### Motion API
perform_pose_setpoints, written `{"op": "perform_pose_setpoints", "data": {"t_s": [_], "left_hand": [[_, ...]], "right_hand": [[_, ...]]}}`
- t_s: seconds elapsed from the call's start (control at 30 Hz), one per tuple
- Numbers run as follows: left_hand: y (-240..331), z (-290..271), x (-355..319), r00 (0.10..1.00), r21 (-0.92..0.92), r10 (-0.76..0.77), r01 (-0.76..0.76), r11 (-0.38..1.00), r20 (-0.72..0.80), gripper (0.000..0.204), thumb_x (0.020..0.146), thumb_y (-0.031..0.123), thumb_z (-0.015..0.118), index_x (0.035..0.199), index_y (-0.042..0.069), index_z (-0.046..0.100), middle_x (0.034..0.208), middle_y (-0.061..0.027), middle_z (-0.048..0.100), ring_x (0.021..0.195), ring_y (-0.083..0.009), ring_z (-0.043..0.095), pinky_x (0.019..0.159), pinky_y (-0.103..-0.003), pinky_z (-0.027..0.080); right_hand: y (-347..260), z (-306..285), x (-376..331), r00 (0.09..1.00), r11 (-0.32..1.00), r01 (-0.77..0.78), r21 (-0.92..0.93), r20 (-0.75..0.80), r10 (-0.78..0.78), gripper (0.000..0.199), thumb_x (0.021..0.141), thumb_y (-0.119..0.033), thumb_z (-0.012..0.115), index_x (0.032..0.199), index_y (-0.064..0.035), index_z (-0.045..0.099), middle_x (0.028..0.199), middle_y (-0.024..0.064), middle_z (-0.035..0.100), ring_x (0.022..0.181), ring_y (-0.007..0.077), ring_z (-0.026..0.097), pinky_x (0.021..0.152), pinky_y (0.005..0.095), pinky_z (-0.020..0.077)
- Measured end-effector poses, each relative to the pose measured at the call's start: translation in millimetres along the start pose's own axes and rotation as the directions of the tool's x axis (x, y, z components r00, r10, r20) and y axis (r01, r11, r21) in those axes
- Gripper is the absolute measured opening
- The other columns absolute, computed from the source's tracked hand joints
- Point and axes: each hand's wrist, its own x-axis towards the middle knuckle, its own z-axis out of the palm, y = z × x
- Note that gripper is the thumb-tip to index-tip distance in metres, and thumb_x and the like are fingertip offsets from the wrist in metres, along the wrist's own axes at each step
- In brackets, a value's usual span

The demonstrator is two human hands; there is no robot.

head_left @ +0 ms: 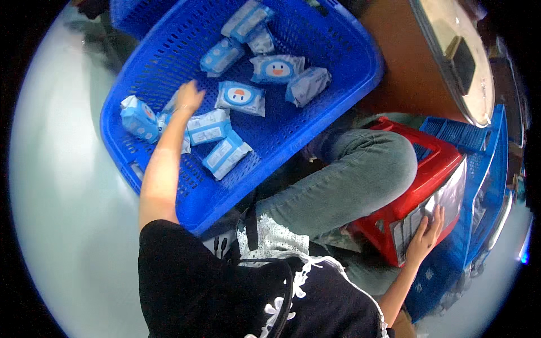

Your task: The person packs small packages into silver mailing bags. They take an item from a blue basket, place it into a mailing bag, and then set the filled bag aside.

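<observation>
My left hand (pixel 190 97) hangs inside a large blue plastic basket (pixel 115 96), over its left part. Its fingers point down and are smeared, so their grip cannot be made out. Soft white-and-blue packets, like wet-wipe packs, lie scattered in the basket. Nearest this hand are a packet (pixel 140 119) by the left wall, a packet with a round printed figure (pixel 240 98) and a packet lying lower down (pixel 208 127). Off to the right, my right hand (pixel 425 236) lies with fingers spread on the silvery covered face of a red plastic stool (pixel 414 194).
A blue crate (pixel 484 186) stands beyond the stool on the right. At the upper right is a brown-sided table (pixel 403 62) with a dark flat object (pixel 464 66) on it. My bent knee (pixel 389 160) is between basket and stool. Pale floor (pixel 62 186) stretches left.
</observation>
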Motion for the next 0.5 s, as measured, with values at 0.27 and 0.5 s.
{"op": "perform_pose_setpoints", "data": {"t_s": [0.27, 0.5], "left_hand": [[-38, 129, -88, 0.928, 0.457, 0.089, -0.26, 0.851, 0.361, 0.084, 0.082, 0.022, 0.065, 0.155, 0.019, 0.021, 0.154, -0.0222, 0.029, 0.144, -0.0384, 0.026, 0.115, -0.054, 0.025], [-1, 155, -92, 0.991, 0.597, -0.077, -0.004, 0.802, 0.11, 0.064, 0.084, 0.021, 0.066, 0.142, 0.017, 0.038, 0.12, -0.0128, 0.054, 0.117, -0.0301, 0.053, 0.095, -0.047, 0.041]], "right_hand": [[16, -19, 6, 1.0, 0.994, -0.022, -0.106, 0.019, 0.024, 0.037, 0.098, -0.013, 0.051, 0.133, -0.0007, 0.054, 0.138, 0.0215, 0.051, 0.128, 0.0362, 0.048, 0.107, 0.0419, 0.0374], [9, -9, 19, 0.999, 0.992, -0.021, -0.124, 0.033, 0.025, 0.038, 0.095, -0.01, 0.054, 0.132, -0.0021, 0.055, 0.134, 0.0201, 0.054, 0.126, 0.0361, 0.051, 0.106, 0.0412, 0.0393]]}}
